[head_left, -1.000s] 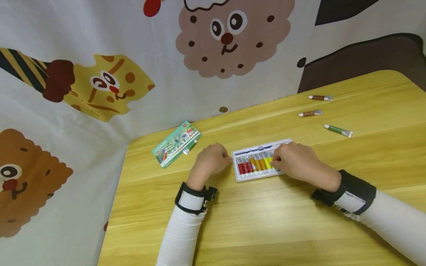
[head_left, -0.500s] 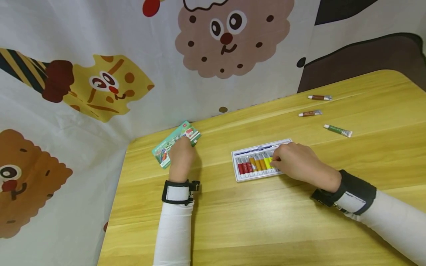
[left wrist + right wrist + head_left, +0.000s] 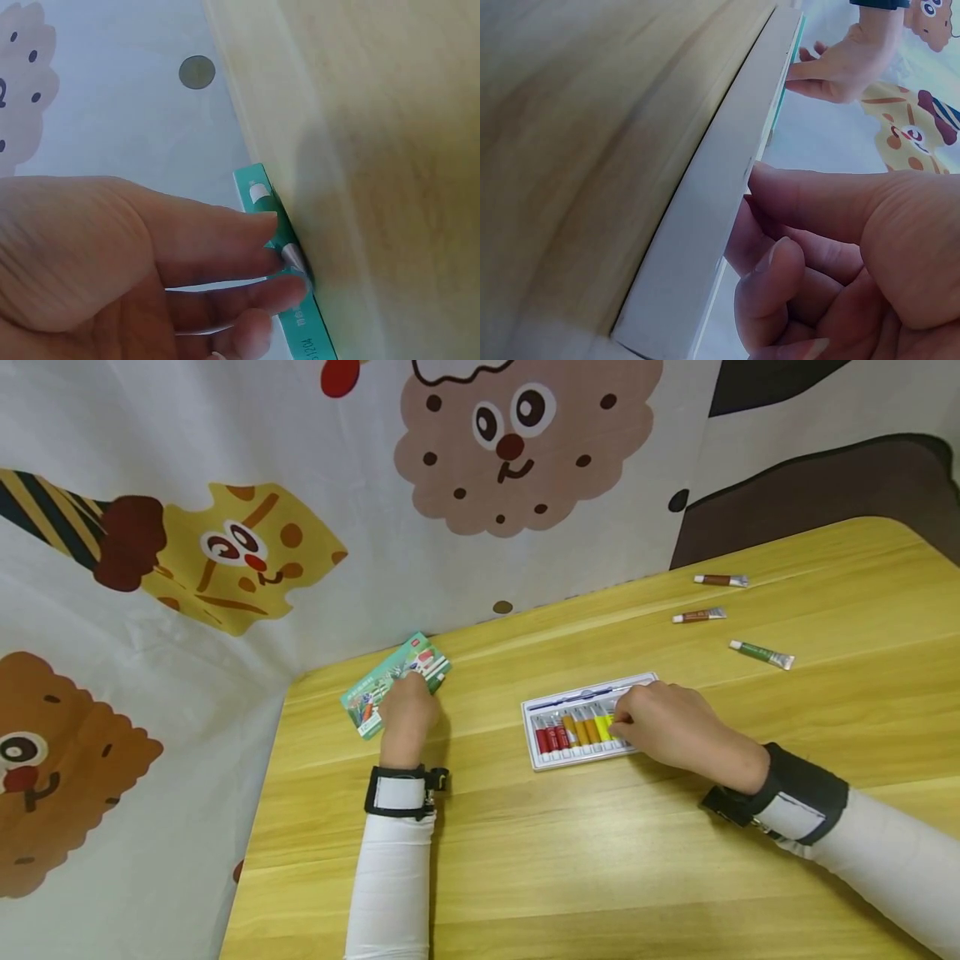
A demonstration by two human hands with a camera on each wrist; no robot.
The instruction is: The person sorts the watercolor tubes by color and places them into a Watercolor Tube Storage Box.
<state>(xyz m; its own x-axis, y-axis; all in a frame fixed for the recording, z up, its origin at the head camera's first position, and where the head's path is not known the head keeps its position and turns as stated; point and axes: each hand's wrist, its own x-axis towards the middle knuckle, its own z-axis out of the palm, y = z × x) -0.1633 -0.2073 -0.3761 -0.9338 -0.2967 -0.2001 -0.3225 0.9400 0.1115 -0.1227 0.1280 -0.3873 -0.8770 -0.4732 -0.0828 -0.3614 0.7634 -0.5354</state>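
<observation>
My left hand [image 3: 408,718] is over the teal paint box [image 3: 362,703] at the table's left. In the left wrist view, its thumb and fingers pinch a green paint tube [image 3: 285,229] with a white cap, lying along the box's side. My right hand [image 3: 678,727] reaches over the right end of a white tray [image 3: 581,764], curled fingertips beside a yellow tube [image 3: 603,727]. From the right wrist, the tray's wall [image 3: 705,180] hides the fingertips; I cannot tell whether they grip a tube. Red tubes [image 3: 552,739], orange ones and a blue paintbrush [image 3: 570,699] lie in the tray.
Three loose tubes lie at the back right: a dark brown tube [image 3: 722,581], a reddish-brown tube [image 3: 699,616] and another green tube [image 3: 761,654]. Behind the wooden table [image 3: 570,860] hangs a cartoon-print curtain [image 3: 360,452].
My left hand has moved left from beside the tray to the green tube at the box and now pinches it. The box has shifted very slightly. My right hand has stayed still.
</observation>
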